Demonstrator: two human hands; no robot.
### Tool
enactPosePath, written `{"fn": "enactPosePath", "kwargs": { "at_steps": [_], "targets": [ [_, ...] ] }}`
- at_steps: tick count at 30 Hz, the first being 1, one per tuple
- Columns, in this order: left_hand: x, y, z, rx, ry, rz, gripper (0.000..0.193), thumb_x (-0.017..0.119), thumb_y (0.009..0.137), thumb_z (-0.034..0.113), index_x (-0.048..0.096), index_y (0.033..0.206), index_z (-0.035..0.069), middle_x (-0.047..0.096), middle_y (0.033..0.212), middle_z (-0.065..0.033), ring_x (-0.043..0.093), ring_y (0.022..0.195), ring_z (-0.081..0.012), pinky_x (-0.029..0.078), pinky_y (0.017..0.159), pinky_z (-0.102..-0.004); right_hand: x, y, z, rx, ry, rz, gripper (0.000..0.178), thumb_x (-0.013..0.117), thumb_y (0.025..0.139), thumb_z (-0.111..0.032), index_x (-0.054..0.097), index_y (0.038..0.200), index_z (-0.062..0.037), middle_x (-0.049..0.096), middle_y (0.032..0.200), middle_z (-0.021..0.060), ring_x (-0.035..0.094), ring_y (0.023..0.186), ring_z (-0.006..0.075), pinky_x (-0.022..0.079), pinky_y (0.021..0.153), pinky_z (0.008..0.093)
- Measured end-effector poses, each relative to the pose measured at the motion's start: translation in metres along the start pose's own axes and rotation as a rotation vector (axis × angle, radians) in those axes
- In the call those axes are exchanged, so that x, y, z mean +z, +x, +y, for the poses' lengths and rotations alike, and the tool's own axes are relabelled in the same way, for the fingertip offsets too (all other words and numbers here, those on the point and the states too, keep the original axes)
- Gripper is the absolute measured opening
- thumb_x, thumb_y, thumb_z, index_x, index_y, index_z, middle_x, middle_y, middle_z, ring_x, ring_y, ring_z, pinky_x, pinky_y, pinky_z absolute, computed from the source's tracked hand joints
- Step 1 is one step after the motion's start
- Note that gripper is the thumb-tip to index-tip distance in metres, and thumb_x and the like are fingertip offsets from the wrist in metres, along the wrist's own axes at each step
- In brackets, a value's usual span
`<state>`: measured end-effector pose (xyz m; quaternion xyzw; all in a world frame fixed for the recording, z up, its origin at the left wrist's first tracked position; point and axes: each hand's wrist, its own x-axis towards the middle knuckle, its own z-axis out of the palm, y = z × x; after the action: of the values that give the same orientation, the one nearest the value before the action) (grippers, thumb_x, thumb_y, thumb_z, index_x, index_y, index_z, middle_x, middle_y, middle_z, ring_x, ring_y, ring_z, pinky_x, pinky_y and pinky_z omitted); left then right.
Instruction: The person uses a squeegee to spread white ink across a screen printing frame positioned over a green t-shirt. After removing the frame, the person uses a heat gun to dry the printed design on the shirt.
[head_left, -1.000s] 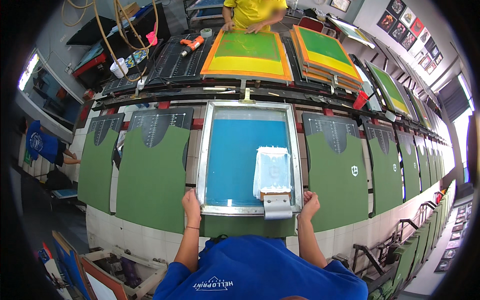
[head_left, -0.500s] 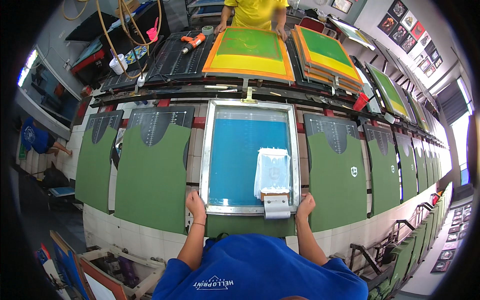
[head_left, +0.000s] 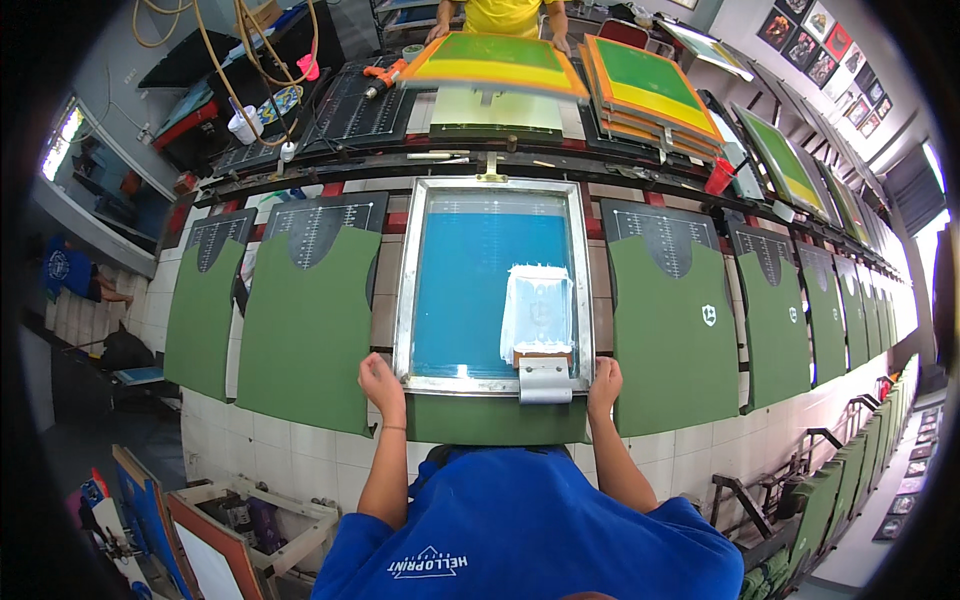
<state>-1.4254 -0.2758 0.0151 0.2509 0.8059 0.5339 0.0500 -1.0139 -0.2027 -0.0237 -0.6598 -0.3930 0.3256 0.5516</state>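
- Centre of frame: rectangular, silver metal-framed blue screen (head_left: 470, 285); likely stiff, moderately heavy, surface delicate.
- Left hand (head_left: 383, 388), right hand (head_left: 605, 388): grasping its lower corners, seemingly the soundest hold.

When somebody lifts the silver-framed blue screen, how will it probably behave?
The silver-framed blue screen will probably stay stiff, given its straight metal frame. The squeegee, lying across the near edge, may slide. The wet-looking white ink might creep if tilted.
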Motion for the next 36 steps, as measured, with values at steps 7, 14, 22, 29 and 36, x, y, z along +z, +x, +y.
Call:
{"fn": "enactPosePath", "kwargs": {
  "at_steps": [7, 14, 22, 29, 36],
  "targets": [
    [-0.056, -0.078, 0.029, -0.173, -0.211, -0.418, 0.017, 0.054, 0.102, 0.015, 0.063, 0.104, 0.001, 0.067, 0.090, -0.0067, 0.062, 0.083, -0.0148, 0.050, 0.077, -0.0299, 0.012, -0.012, -0.030, 0.006, -0.086, 0.069, 0.026, 0.051, 0.102, -0.019, 0.062, 0.091, 0.0012, 0.059, 0.082, 0.0039, 0.052, 0.078, 0.0123, 0.045, 0.072, 0.0299],
    [-0.028, -0.141, 0.079, -0.582, -0.250, -1.163, 0.021, 0.053, 0.104, 0.019, 0.063, 0.105, 0.001, 0.069, 0.092, -0.0070, 0.065, 0.081, -0.0120, 0.053, 0.073, -0.0265, 0.010, -0.013, -0.029, 0.061, -0.128, 0.038, 0.023, 0.053, 0.101, -0.018, 0.061, 0.100, 0.0027, 0.059, 0.081, 0.0066, 0.054, 0.075, 0.0157, 0.046, 0.069, 0.0334],
    [0.020, -0.147, 0.085, -0.726, -0.167, -1.480, 0.026, 0.049, 0.105, 0.025, 0.059, 0.108, 0.001, 0.065, 0.098, -0.0105, 0.065, 0.082, -0.0177, 0.057, 0.075, -0.0324, 0.006, -0.006, -0.045, 0.017, -0.194, -0.066, 0.025, 0.055, 0.101, -0.021, 0.062, 0.107, 0.0025, 0.066, 0.092, 0.0165, 0.062, 0.082, 0.0278, 0.049, 0.077, 0.0398],
    [0.029, -0.159, 0.074, -1.000, -0.372, -1.473, 0.018, 0.052, 0.103, 0.018, 0.058, 0.105, 0.002, 0.065, 0.099, -0.0124, 0.068, 0.086, -0.0227, 0.060, 0.078, -0.0371, -0.023, -0.039, -0.128, -0.633, -0.569, -0.606, 0.039, 0.075, 0.082, -0.019, 0.061, 0.115, -0.0010, 0.064, 0.117, 0.0161, 0.058, 0.112, 0.0335, 0.046, 0.096, 0.0433],
    [0.046, -0.167, 0.053, -1.072, -0.608, -1.306, 0.022, 0.052, 0.105, 0.018, 0.058, 0.105, -0.003, 0.066, 0.100, -0.0154, 0.068, 0.090, -0.0261, 0.060, 0.082, -0.0390, -0.003, -0.038, -0.133, -0.840, -0.945, -0.936, 0.051, 0.077, 0.070, -0.012, 0.060, 0.118, -0.0054, 0.064, 0.116, 0.0114, 0.060, 0.110, 0.0330, 0.048, 0.095, 0.0452]
  ]
}}
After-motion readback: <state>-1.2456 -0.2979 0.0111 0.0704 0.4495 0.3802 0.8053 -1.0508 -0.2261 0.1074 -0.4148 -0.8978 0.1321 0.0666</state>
